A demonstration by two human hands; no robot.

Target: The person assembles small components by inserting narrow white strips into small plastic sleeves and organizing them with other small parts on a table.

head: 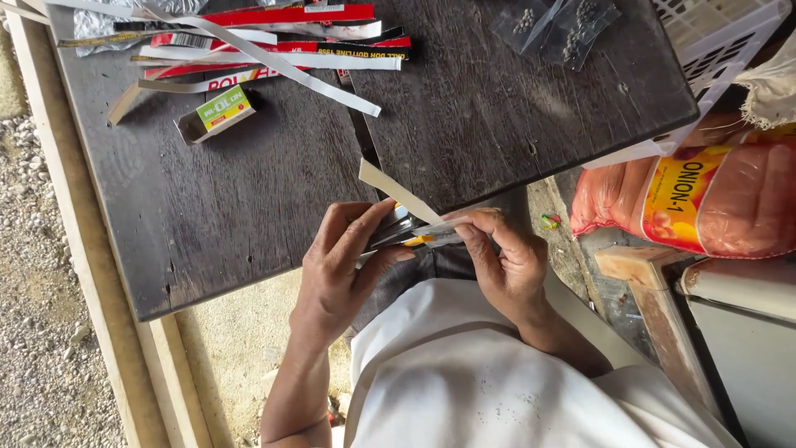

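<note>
Two bare hands meet at the near edge of a dark wooden table (274,191); the left hand (340,265) curls its fingers around a folded bundle of card strips (410,228), thumb pressed against it; the right hand (502,261), at three o'clock from the left, pinches the bundle's other end, fingers closed; at eleven o'clock lie loose red and white strips (274,41) and a small green box (217,113); at three o'clock sits an orange sack (705,199).
</note>
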